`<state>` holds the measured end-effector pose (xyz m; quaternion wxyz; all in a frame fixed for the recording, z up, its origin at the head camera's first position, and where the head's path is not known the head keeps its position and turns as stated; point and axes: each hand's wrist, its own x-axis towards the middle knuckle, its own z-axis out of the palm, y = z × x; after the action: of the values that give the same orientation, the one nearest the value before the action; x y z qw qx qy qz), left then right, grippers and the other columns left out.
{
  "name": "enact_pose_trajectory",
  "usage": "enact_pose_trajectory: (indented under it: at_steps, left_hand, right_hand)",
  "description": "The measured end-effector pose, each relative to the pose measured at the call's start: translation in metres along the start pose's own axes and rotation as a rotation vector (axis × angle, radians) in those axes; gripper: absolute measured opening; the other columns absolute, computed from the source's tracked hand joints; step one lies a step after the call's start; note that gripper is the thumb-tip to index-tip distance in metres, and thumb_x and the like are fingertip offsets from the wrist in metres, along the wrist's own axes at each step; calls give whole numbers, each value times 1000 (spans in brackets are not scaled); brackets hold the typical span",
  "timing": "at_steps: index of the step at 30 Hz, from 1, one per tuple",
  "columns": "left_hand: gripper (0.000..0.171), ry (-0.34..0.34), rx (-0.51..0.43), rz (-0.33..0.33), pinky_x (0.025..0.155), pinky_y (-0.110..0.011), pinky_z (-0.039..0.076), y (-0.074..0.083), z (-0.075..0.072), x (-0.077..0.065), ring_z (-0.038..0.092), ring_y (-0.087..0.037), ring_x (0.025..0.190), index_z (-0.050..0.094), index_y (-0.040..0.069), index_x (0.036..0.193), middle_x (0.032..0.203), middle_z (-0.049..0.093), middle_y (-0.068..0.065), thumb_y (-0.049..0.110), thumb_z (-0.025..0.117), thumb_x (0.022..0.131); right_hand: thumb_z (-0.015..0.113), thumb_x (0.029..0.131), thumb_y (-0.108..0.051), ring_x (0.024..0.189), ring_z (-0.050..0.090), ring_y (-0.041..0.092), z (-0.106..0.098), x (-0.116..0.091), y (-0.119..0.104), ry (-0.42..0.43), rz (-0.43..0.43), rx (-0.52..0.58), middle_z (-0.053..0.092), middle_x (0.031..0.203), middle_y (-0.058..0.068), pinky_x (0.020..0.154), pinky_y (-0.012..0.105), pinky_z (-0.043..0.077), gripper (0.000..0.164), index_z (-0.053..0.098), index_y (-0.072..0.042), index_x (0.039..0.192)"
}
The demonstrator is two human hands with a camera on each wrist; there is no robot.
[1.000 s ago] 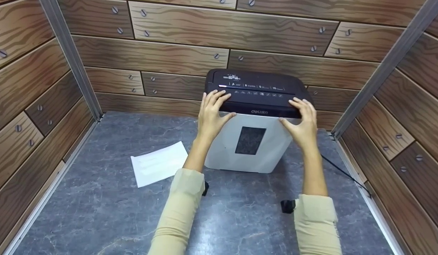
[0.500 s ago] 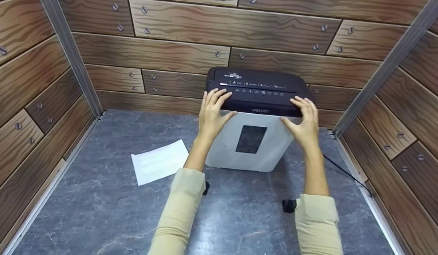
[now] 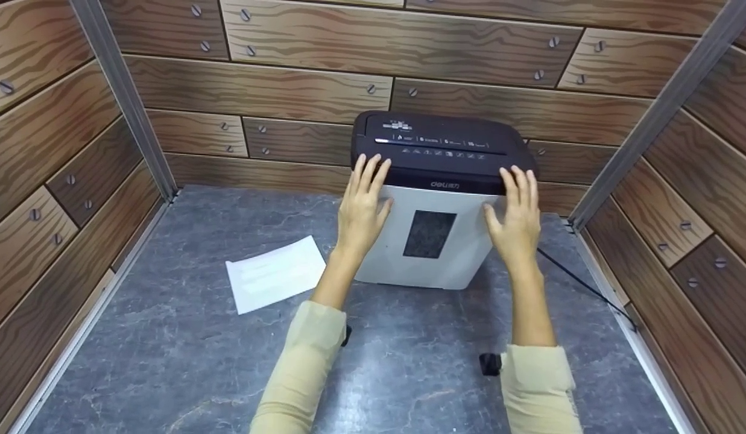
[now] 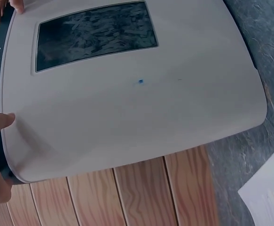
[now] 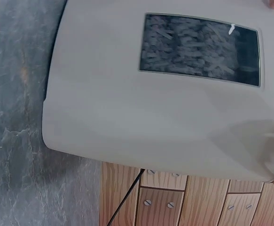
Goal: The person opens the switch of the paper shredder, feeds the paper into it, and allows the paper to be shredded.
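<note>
A paper shredder (image 3: 433, 241) stands upright on the floor, with a light grey bin and a dark top (image 3: 445, 135). Shreds of paper show through the bin's dark window (image 4: 97, 35). At the top's front left corner is my left hand (image 3: 359, 220), fingers straight and thumb apart over the bin's front. My right hand (image 3: 515, 226) is at the front right corner in a similar pose, its fingertips on the dark edge. Whether either palm presses the bin cannot be told. In the wrist views only parts of the hands show at the frame edges.
A white sheet of paper (image 3: 276, 274) lies on the grey marbled floor (image 3: 167, 361), left of the shredder. A black cord (image 3: 584, 286) runs from behind the shredder toward the right wall. Wood-patterned walls (image 3: 288, 90) surround the floor on the back and sides.
Both hands have slid slightly down and straightened their fingers, loosening from the shredder's top edge. Their thumbs have moved lower over the bin's front. The shredder and paper stay in place.
</note>
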<state>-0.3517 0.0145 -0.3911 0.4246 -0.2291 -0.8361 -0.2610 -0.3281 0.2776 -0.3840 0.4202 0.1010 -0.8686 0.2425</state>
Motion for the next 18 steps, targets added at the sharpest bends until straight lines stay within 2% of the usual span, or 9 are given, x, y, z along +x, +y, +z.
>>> enact_pose_trajectory:
  at_steps: [3, 5, 7, 9, 10, 11, 14, 16, 18]
  left_hand:
    - [72, 25, -17, 0, 109, -35, 17, 2, -2, -12, 16, -25, 136, 39, 7, 139, 145, 30, -10, 6, 73, 76]
    - [71, 62, -50, -24, 109, -33, 18, 1, 1, -24, 19, -25, 135, 40, 5, 137, 146, 28, -11, 2, 73, 75]
    - [69, 92, -69, -95, 108, -33, 21, -3, 7, -40, 24, -25, 133, 41, 2, 135, 145, 29, -12, -1, 72, 74]
    - [66, 78, -65, -202, 107, -35, 24, -11, 16, -60, 29, -28, 130, 42, -2, 131, 143, 30, -16, -1, 73, 73]
    - [65, 39, -49, -270, 106, -37, 25, -17, 20, -72, 30, -29, 129, 42, -4, 130, 142, 31, -18, 1, 73, 73]
    - [65, -28, -27, -351, 106, -38, 25, -23, 24, -83, 30, -31, 129, 42, -5, 130, 141, 31, -20, 3, 73, 74]
    - [67, -322, 68, -573, 106, -46, 23, -41, 34, -115, 28, -37, 129, 39, -6, 133, 142, 29, -23, 15, 72, 79]
    - [66, -519, 134, -669, 105, -50, 21, -53, 39, -133, 25, -40, 129, 39, -5, 134, 142, 28, -23, 23, 69, 82]
    - [63, -659, 181, -723, 105, -53, 20, -63, 43, -148, 24, -41, 129, 41, -4, 134, 143, 29, -22, 28, 65, 85]
  right_hand:
    - [68, 78, -5, 137, 9, 22, 2, -9, -5, 16, 2, 2, 26, 147, 7, 107, 46, 19, 69, 37, -9, 140]
    - [66, 79, 0, 137, 10, 24, 4, -18, -11, 43, 4, 53, 24, 148, 9, 109, 43, 14, 67, 37, -7, 139]
    - [63, 80, 5, 135, 17, 26, 9, -29, -19, 85, -30, 140, 30, 145, 13, 109, 41, 14, 59, 41, -1, 135]
    - [60, 80, 9, 132, 26, 28, 17, -44, -28, 104, -79, 237, 38, 139, 15, 109, 41, 17, 50, 47, 3, 128]
    - [58, 80, 11, 129, 31, 29, 22, -52, -32, 98, -110, 290, 43, 135, 17, 108, 41, 19, 46, 50, 4, 124]
    - [57, 79, 12, 126, 35, 30, 28, -62, -36, 82, -141, 335, 47, 131, 17, 107, 41, 22, 43, 52, 5, 121]
    - [56, 78, 13, 119, 43, 32, 46, -89, -46, -27, -198, 417, 52, 123, 19, 105, 40, 28, 39, 55, 6, 115]
    - [58, 77, 14, 115, 46, 33, 57, -106, -50, -121, -210, 447, 54, 120, 19, 102, 39, 32, 38, 56, 6, 114]
    - [59, 79, 11, 113, 48, 33, 66, -122, -53, -209, -203, 443, 55, 118, 18, 100, 39, 34, 36, 56, 5, 114]
